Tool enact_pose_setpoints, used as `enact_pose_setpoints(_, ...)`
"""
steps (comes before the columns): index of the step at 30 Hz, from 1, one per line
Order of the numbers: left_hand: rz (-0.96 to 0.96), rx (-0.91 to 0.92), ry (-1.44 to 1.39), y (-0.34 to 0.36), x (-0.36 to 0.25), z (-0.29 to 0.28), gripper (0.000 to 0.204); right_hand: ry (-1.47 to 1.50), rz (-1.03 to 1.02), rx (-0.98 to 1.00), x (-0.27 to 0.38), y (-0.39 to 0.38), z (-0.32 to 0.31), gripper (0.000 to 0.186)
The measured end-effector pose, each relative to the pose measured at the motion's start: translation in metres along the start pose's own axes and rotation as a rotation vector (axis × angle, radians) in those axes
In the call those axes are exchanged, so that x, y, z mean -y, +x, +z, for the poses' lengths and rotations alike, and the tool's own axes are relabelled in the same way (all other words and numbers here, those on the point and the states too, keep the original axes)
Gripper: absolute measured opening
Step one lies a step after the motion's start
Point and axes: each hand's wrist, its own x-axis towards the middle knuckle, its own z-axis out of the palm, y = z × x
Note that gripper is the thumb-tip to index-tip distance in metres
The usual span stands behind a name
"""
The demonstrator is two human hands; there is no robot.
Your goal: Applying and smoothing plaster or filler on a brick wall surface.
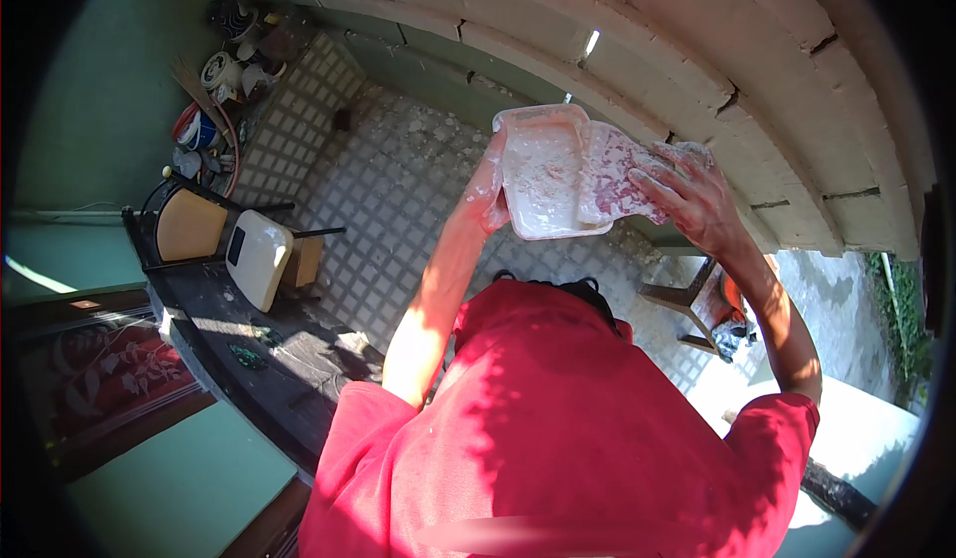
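Note:
A white plastic tub [546, 229], shallow and roughly square, is held up in front of me with white paste smeared inside. My left hand [488, 188] grips its left side, thumb and palm wrapped against the wall. My right hand [692, 195], coated in white on the fingers, is closed on a flat reddish piece [609, 172] streaked with white paste. That piece overlaps the tub's right rim. Its exact kind I cannot make out.
Pale horizontal boards [717, 60] with gaps rise close beyond my hands. Chairs [261, 259] stand left, beside a dark-topped surface [289, 359]. Buckets [199, 130] and clutter lie at the far left. A small wooden stool [687, 294] is at the right, above tiled floor [398, 190].

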Motion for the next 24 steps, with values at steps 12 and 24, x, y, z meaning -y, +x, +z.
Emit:
enact_pose_setpoints(12,0.061,-0.037,-0.052,-0.002,0.003,0.016,0.072,-0.076,0.227,0.010,0.007,-0.016,0.006,0.055)
enact_pose_setpoints(24,0.082,-0.038,-0.051,-0.002,0.005,0.020,0.074,-0.047,0.379,-0.159,0.002,-0.024,0.029,0.058)
